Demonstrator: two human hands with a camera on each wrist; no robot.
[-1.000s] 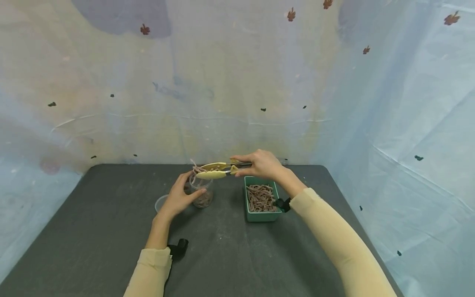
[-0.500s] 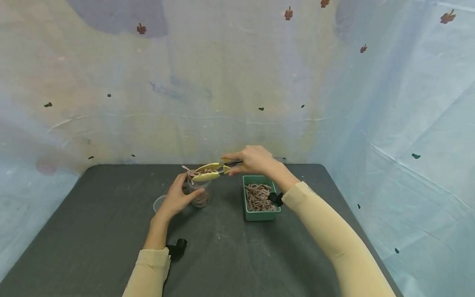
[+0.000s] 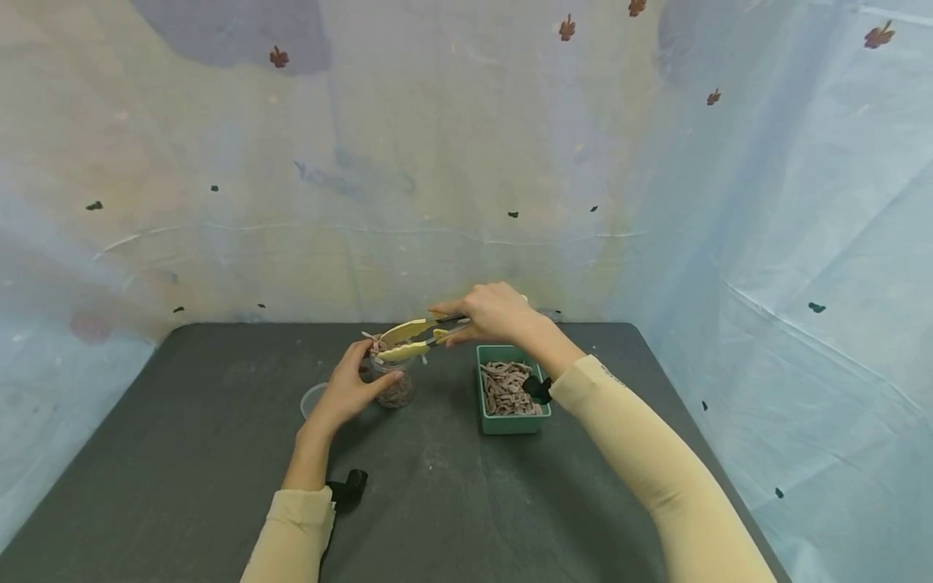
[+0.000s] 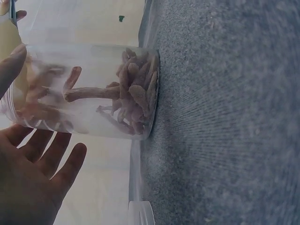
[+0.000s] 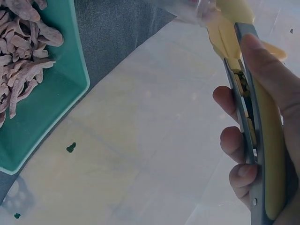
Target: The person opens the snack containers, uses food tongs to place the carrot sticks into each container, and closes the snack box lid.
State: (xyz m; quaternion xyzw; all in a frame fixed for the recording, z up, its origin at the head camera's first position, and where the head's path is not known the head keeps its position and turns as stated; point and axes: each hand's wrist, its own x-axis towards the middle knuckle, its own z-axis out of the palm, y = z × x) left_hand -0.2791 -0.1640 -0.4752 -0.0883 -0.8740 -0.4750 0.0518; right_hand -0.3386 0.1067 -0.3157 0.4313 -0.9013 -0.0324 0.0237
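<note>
My left hand [image 3: 348,385] steadies a clear plastic jar [image 3: 403,385], thumb and fingers on opposite sides near its rim. Pinkish-brown, root-like pieces [image 4: 133,93] lie heaped at the jar's base in the left wrist view, and more show near its mouth. With my right hand [image 3: 497,312] I grip yellow-tipped metal tongs [image 3: 405,351]. Their tips are at the jar mouth, with strips between and beyond them. In the right wrist view, thumb and fingers wrap the tongs' handles [image 5: 269,154]. How deep the tips sit is unclear.
A green rectangular tray [image 3: 514,426] of similar pieces stands right of the jar. Left of the jar, partly behind my left hand, lies a round clear lid [image 3: 312,398]. The dark table [image 3: 445,502] ends at a pale plastic sheet [image 3: 452,267] behind.
My right hand and the tongs have shifted left and slightly down, bringing the tips and strips lower at the jar mouth. My left hand keeps its hold on the jar.
</note>
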